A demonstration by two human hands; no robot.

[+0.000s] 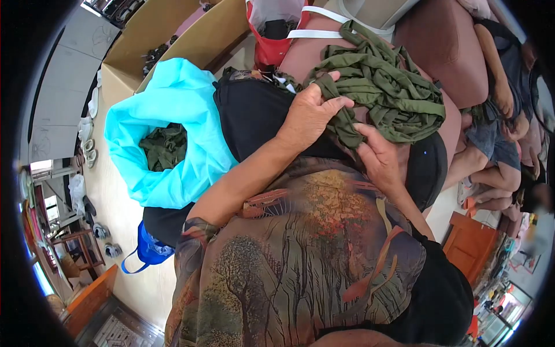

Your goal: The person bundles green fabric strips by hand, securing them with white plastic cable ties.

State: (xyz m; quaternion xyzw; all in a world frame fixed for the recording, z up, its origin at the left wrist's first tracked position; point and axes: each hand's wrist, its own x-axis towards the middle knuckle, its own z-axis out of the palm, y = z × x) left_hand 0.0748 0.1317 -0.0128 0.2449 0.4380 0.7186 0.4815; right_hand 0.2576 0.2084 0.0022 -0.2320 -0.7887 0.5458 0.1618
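A heap of dark green fabric strips [378, 87] lies on the pink seat just beyond my lap. My left hand [306, 115] pinches part of a green strip between thumb and fingers at the heap's near left side. Lower down and to the right, my right hand [378, 155] is closed on the same stretch of fabric, thumb uppermost. The strip runs bunched between both hands. To my left, a bright turquoise bag [196, 110] gapes open, with more dark green fabric [165, 147] inside it.
A cardboard box [191, 43] and a red bag [272, 49] with white straps stand beyond my knees. At right, another person's hand [504, 98] hangs near dark cloth. A blue bag [151, 246] rests on the floor at left, and shoes [88, 144] line the wall.
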